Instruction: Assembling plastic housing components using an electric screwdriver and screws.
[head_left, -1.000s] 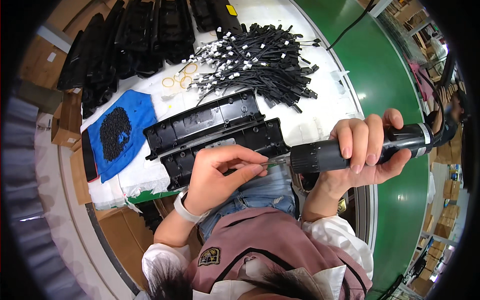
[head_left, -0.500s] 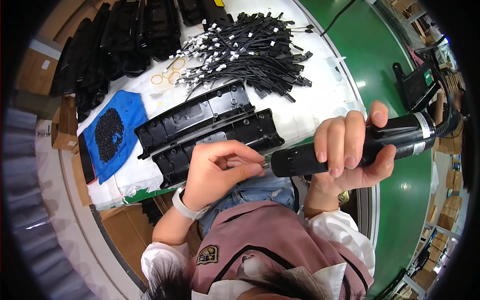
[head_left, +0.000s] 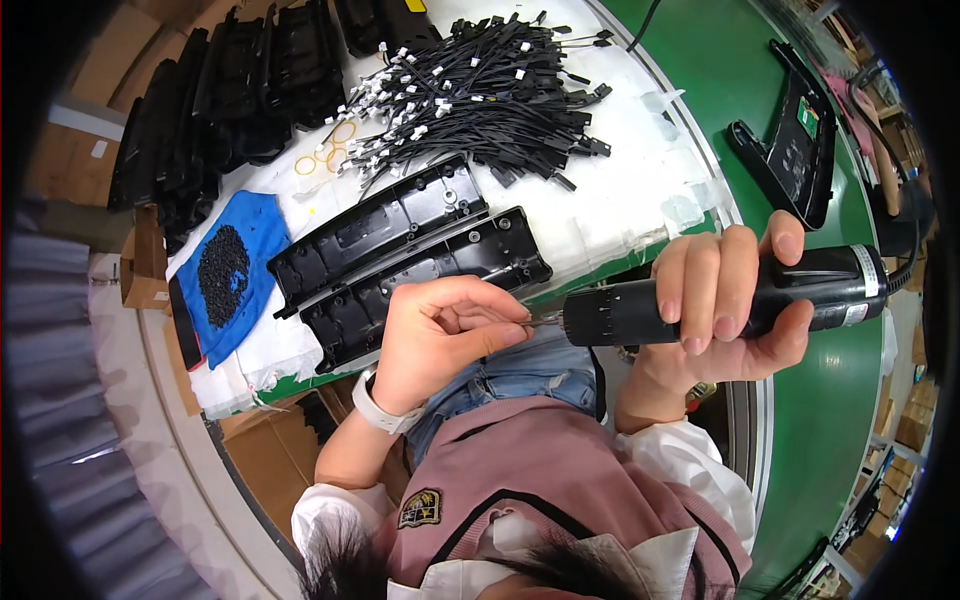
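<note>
- You face a white-covered table.
- Two black shells lie nearest you.
- A blue cloth lies left.
- Cables, rubber bands and black casings lie beyond.

There are two near shells, one screwdriver, one cloth.

- Your right hand grips a black power screwdriver, nose pointing left.
- Your left hand pinches its thin metal bit.
- Beyond, 2 black plastic shells lie side by side.
- Left of them, a blue cloth bears small black pieces.
- Farther off, you have heaped black cables.
</note>
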